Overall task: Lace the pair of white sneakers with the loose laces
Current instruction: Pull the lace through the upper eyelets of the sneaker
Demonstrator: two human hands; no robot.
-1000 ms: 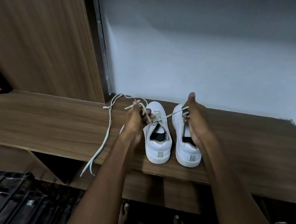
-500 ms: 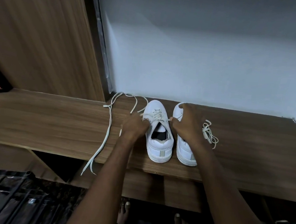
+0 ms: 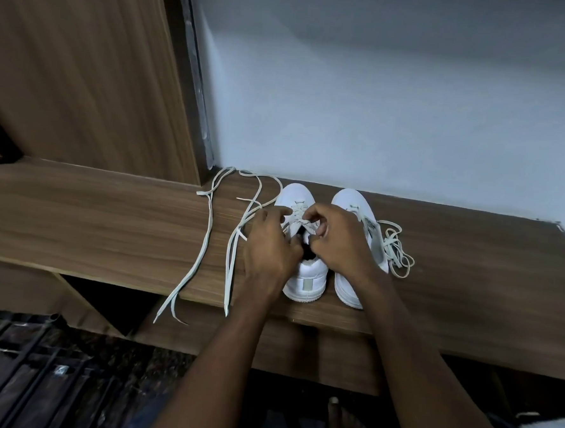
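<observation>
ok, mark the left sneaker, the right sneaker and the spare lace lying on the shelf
left sneaker (image 3: 306,281): head view, on its heel.
right sneaker (image 3: 350,199): head view, on its toe cap.
spare lace (image 3: 203,235): head view, on the long strand left of the shoes.

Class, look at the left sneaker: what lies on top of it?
Both hands, left hand and right hand, lie over the left sneaker, fingers working its lace. They cover most of the opening; the upper eyelets cannot be seen.
</observation>
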